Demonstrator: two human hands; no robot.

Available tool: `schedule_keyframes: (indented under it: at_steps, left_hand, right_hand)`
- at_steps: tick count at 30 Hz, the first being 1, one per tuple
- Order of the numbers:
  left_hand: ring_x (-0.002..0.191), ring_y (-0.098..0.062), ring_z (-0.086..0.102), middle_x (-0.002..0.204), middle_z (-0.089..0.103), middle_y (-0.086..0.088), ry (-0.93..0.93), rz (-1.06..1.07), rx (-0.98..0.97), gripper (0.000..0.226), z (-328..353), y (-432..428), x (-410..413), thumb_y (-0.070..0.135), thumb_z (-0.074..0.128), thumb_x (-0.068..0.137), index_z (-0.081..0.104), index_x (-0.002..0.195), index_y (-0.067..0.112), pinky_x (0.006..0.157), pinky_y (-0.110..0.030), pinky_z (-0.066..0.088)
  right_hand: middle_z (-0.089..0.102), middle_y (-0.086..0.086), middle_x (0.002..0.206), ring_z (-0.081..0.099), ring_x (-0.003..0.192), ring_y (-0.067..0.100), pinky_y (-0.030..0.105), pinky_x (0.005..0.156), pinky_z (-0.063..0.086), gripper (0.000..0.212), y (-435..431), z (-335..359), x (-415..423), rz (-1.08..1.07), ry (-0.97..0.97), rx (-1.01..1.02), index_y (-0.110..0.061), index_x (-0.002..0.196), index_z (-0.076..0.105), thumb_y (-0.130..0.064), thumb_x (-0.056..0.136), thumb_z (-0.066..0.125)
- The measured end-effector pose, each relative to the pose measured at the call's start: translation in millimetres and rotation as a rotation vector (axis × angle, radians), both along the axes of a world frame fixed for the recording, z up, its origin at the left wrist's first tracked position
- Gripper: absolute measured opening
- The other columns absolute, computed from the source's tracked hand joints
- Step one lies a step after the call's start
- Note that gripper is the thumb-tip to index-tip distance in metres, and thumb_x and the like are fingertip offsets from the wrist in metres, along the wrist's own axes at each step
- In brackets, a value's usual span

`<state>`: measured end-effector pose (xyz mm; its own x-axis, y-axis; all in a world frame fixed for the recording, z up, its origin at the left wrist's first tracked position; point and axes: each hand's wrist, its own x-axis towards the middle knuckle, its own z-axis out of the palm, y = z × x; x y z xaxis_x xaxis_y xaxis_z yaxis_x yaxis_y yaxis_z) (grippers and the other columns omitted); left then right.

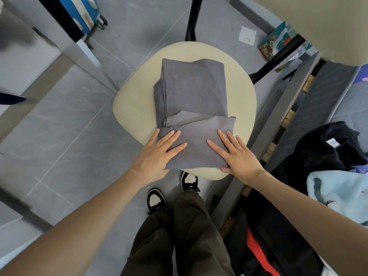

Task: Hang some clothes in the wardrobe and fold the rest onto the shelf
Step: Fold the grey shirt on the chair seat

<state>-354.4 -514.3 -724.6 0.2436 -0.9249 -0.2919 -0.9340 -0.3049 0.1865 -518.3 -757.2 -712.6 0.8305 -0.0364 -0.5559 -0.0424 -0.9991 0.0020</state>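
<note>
Fingers (175,136) of both your hands lie spread and flat, gripping nothing: your left hand (159,154) presses the near-left corner of the grey garment (194,108), your right hand (237,154) its near-right edge. That garment sits folded on the cream chair seat (135,108), its near flap doubled over and reaching the seat's front rim. Right of the chair, a dark garment (326,148) and a light blue one (342,192) are heaped together. Beyond the chair to the left stands a blue suitcase (81,12).
</note>
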Motion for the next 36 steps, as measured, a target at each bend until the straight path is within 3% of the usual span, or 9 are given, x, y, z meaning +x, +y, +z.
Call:
schedule_keyframes:
  at_steps: [4, 7, 10, 14, 18, 22, 27, 29, 36]
  left_hand:
    - [0.144, -0.018, 0.028, 0.153, 0.036, -0.001, 0.298, 0.152, -0.202, 0.062, 19, 2, 13, 0.016, 0.065, 0.087, 0.043, 0.144, 0.026, 0.12, -0.033, -0.007]
    - [0.13, -0.018, 0.05, 0.125, 0.065, 0.007, 0.526, 0.452, -0.255, 0.04, 38, 0, 18, 0.02, 0.066, 0.088, 0.062, 0.127, 0.028, 0.117, -0.027, 0.022]
    - [0.095, -0.007, 0.066, 0.095, 0.072, 0.016, 0.738, 0.777, -0.259, 0.018, 55, 0, 15, 0.035, 0.069, 0.084, 0.065, 0.102, 0.037, 0.083, -0.023, 0.05]
    - [0.085, -0.006, 0.07, 0.087, 0.074, 0.012, 1.0, 1.064, -0.393, 0.01, 64, -6, 7, 0.036, 0.064, 0.09, 0.065, 0.098, 0.029, 0.07, -0.022, 0.051]
    - [0.088, -0.022, 0.064, 0.092, 0.067, -0.007, 0.884, 1.227, -0.388, 0.03, 58, -32, 14, 0.043, 0.054, 0.095, 0.059, 0.094, 0.014, 0.075, -0.038, 0.05]
    - [0.078, -0.016, 0.052, 0.08, 0.055, 0.004, 0.768, 1.349, -0.436, 0.033, 52, -67, 36, 0.046, 0.045, 0.098, 0.052, 0.087, 0.015, 0.062, -0.026, 0.037]
    - [0.112, -0.01, 0.048, 0.128, 0.054, 0.012, 1.002, 1.509, -0.472, 0.048, 36, -91, 58, 0.053, 0.045, 0.096, 0.05, 0.136, 0.026, 0.098, -0.028, 0.036]
    - [0.12, -0.016, 0.049, 0.132, 0.055, 0.009, 0.863, 1.452, -0.363, 0.051, 26, -86, 55, 0.056, 0.048, 0.093, 0.051, 0.134, 0.026, 0.105, -0.038, 0.037]
    - [0.121, -0.028, 0.034, 0.137, 0.033, -0.002, 0.554, 1.507, -0.32, 0.068, 13, -93, 32, 0.06, 0.057, 0.085, 0.032, 0.143, 0.037, 0.084, -0.034, 0.034]
  right_hand:
    - [0.022, 0.001, 0.16, 0.023, 0.145, 0.022, 0.038, 0.117, 0.023, 0.065, -7, 28, 1, -0.259, -0.039, 0.323, -0.037, 0.153, 0.02, -0.037, 0.097, 0.053]
    - [0.067, -0.001, 0.103, 0.061, 0.093, 0.017, 0.035, 0.081, 0.05, 0.026, -7, 51, -1, -0.551, -0.221, 0.551, -0.024, 0.118, 0.06, -0.03, 0.093, 0.059]
    - [0.067, -0.014, 0.085, 0.064, 0.079, 0.004, 0.017, 0.067, 0.051, 0.016, -1, 66, -5, -0.889, -0.363, 0.7, -0.028, 0.099, 0.062, -0.037, 0.087, 0.068]
    - [0.069, -0.015, 0.09, 0.066, 0.086, 0.002, 0.017, 0.07, 0.053, 0.027, 7, 71, -4, -1.221, -0.465, 0.85, -0.024, 0.099, 0.063, -0.043, 0.082, 0.072]
    - [0.066, -0.006, 0.106, 0.063, 0.098, 0.009, 0.022, 0.078, 0.051, 0.034, 8, 63, 20, -1.395, -0.461, 0.903, -0.02, 0.114, 0.059, -0.044, 0.09, 0.063]
    - [0.061, -0.004, 0.112, 0.06, 0.098, 0.008, 0.019, 0.072, 0.046, 0.033, -7, 53, 59, -1.493, -0.536, 0.947, -0.026, 0.121, 0.046, -0.043, 0.095, 0.056]
    - [0.052, -0.007, 0.123, 0.055, 0.098, 0.004, 0.024, 0.082, 0.043, 0.056, -21, 30, 82, -1.576, -0.536, 0.952, -0.027, 0.14, 0.032, -0.049, 0.094, 0.055]
    - [0.049, -0.005, 0.13, 0.054, 0.1, 0.006, 0.029, 0.088, 0.042, 0.066, -19, 18, 80, -1.599, -0.478, 0.874, -0.024, 0.145, 0.029, -0.052, 0.092, 0.055]
    - [0.041, 0.009, 0.137, 0.046, 0.119, 0.034, 0.045, 0.092, 0.042, 0.059, 13, -3, 83, -1.509, -0.46, 0.491, -0.034, 0.145, 0.028, -0.059, 0.093, 0.043]
